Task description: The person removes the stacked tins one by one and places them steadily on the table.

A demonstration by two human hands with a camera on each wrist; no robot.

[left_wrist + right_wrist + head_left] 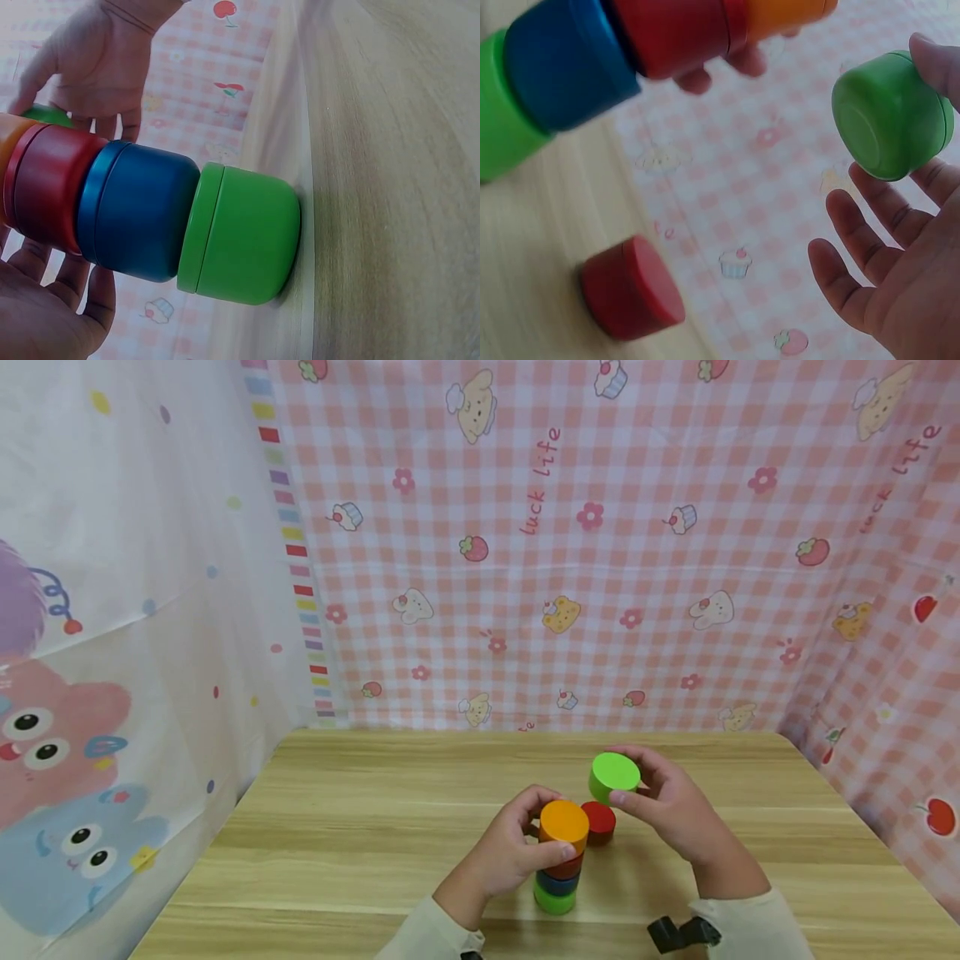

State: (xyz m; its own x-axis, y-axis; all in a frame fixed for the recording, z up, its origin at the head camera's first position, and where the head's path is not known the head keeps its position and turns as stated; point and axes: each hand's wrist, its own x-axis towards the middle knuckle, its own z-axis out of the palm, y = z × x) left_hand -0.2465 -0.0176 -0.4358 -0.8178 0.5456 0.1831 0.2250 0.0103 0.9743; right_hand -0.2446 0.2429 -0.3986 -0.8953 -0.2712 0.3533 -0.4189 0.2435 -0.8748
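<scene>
From the head view, a stack of round jars (561, 860) is seen standing on the wooden table (360, 827), orange on top, then red, blue and green at the bottom. The left hand (510, 847) is curled round the orange top jar (564, 823). The right hand (671, 810) holds a green jar (613, 777) raised just beside the stack, pinched between thumb and fingers. A lone red jar (598, 823) sits on the table between the hands.

In the left wrist view, the bottom green jar (244, 234) is shown resting flat on the table, with the blue jar (142, 211) and red jar (49, 187) above it; the left fingers (94, 300) lie behind the stack.

In the right wrist view, the underside of the held green jar (889, 116) is revealed, gripped at the fingertips (934, 64) with the palm left open below; the lone red jar (634, 289) is blurred
</scene>
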